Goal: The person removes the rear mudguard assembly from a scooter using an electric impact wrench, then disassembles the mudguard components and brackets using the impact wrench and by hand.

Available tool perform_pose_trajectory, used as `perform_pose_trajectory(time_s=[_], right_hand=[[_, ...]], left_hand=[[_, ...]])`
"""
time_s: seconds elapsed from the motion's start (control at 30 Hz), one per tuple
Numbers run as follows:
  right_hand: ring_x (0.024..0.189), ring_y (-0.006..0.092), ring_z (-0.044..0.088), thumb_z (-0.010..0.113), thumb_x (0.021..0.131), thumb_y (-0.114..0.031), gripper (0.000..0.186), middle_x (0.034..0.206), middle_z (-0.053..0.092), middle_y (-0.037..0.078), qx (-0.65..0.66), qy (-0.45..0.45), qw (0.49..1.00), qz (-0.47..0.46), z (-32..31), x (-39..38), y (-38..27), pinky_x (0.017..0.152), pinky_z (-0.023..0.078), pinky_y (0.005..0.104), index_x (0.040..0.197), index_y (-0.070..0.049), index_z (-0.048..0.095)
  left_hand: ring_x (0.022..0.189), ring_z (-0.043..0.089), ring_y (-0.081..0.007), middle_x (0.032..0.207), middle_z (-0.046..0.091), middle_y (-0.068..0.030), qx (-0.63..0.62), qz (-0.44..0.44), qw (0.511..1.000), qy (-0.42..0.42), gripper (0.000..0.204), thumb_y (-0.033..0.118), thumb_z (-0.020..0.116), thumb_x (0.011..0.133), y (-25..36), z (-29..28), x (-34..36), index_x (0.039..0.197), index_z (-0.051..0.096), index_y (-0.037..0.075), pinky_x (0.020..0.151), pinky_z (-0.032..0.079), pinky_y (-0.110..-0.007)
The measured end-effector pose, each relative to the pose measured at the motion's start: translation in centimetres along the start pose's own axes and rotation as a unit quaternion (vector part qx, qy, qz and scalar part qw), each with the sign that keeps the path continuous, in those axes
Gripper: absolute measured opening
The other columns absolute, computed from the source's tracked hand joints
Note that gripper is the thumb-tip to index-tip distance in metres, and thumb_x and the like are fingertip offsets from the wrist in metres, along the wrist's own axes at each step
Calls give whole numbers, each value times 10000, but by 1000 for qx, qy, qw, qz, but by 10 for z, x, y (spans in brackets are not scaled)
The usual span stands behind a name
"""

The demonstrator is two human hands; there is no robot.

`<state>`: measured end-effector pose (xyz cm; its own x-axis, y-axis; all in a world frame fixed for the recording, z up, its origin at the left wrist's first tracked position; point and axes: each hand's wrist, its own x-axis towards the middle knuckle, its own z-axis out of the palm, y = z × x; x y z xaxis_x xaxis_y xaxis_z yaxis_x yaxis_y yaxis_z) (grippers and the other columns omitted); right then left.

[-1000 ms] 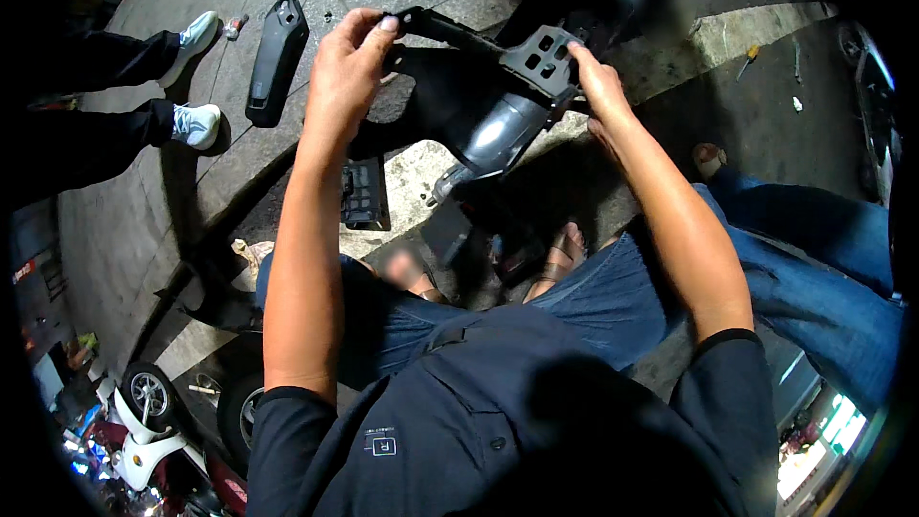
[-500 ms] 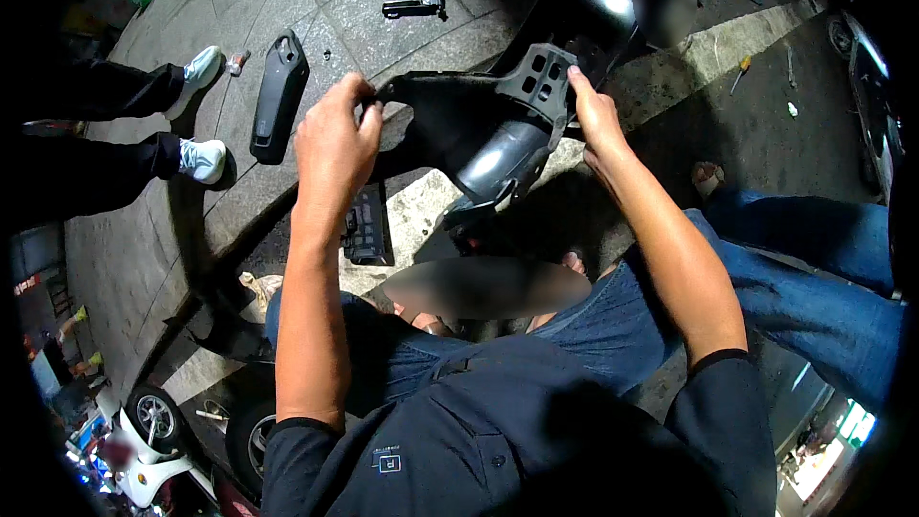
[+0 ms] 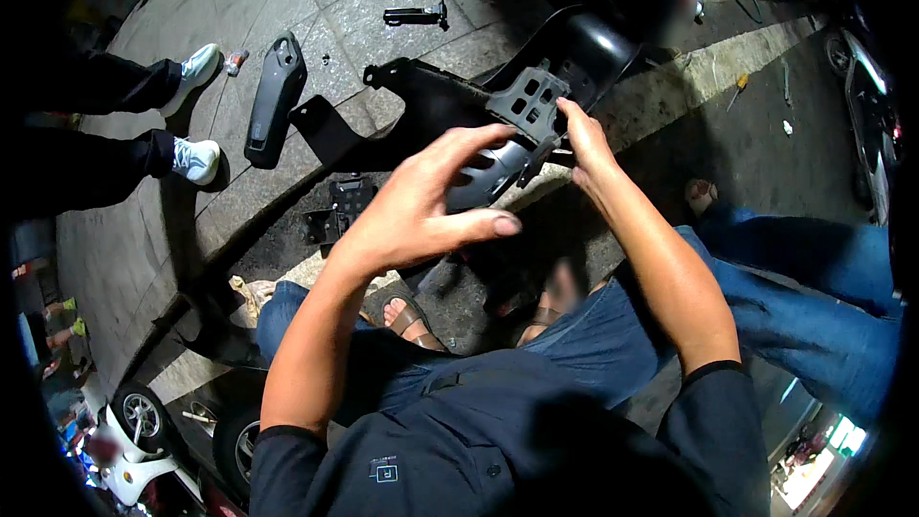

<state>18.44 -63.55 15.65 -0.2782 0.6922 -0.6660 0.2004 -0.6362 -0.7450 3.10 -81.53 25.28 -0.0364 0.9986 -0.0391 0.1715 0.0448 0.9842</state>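
Note:
A black plastic fender (image 3: 598,38) with a glossy curved end lies in front of me. It has a grey slotted bracket (image 3: 510,101) across it and a black flap reaching to the left. My right hand (image 3: 591,146) grips the fender's right edge beside the bracket; some of its fingers are hidden beneath. Over the near end of the part hovers my left hand (image 3: 416,199), thumb and fingers spread wide with nothing held. Whether its fingertips touch the fender, I cannot tell.
On the paving at left lie a long dark grey cover (image 3: 275,101) and a small black metal part (image 3: 415,15). A person's white shoes (image 3: 197,161) stand beyond them. A screwdriver (image 3: 738,89) lies at right. Scooter wheels (image 3: 141,414) stand at lower left.
My left hand has let go of the flap's far-left corner, moved right and nearer, and spread. The fender has tilted and sunk slightly. My right hand stays at its edge.

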Motion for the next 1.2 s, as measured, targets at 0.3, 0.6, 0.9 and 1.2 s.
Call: perform_pose_trajectory(time_s=[0.3, 0.6, 0.9, 1.2], right_hand=[[942, 240, 579, 535, 833, -360, 466, 1019, 624, 167, -24, -26, 999, 32, -1, 7, 17, 849, 423, 362, 1005, 66, 617], [835, 228, 595, 552, 826, -394, 497, 915, 638, 148, -126, -5, 992, 13, 5, 2, 15, 773, 453, 330, 956, 82, 616], [884, 206, 603, 546, 853, -410, 454, 974, 629, 96, -84, -168, 981, 40, 56, -15, 2, 807, 465, 325, 1075, -21, 617], [868, 183, 587, 511, 865, -440, 431, 970, 615, 42, -102, -143, 984, 34, -30, 36, 33, 755, 468, 316, 1078, -78, 607]], left_hand=[[861, 632, -304, 973, 618, -175, 112, 110, 988, 15, 422, 87, 619, 731, -7, 17, 11, 1140, 559, 5, 762, 494, -360], [852, 613, -318, 974, 572, -158, 143, 80, 986, -22, 503, 184, 674, 706, 5, 14, 2, 1165, 524, 46, 740, 496, -373], [858, 605, -376, 920, 621, -194, 174, 1, 963, 207, 287, 176, 600, 744, 3, -3, -15, 1004, 592, 56, 719, 496, -440], [799, 605, -385, 831, 621, -208, 97, -8, 993, 62, 315, 217, 608, 787, 4, 22, -31, 996, 547, -10, 715, 473, -447]])
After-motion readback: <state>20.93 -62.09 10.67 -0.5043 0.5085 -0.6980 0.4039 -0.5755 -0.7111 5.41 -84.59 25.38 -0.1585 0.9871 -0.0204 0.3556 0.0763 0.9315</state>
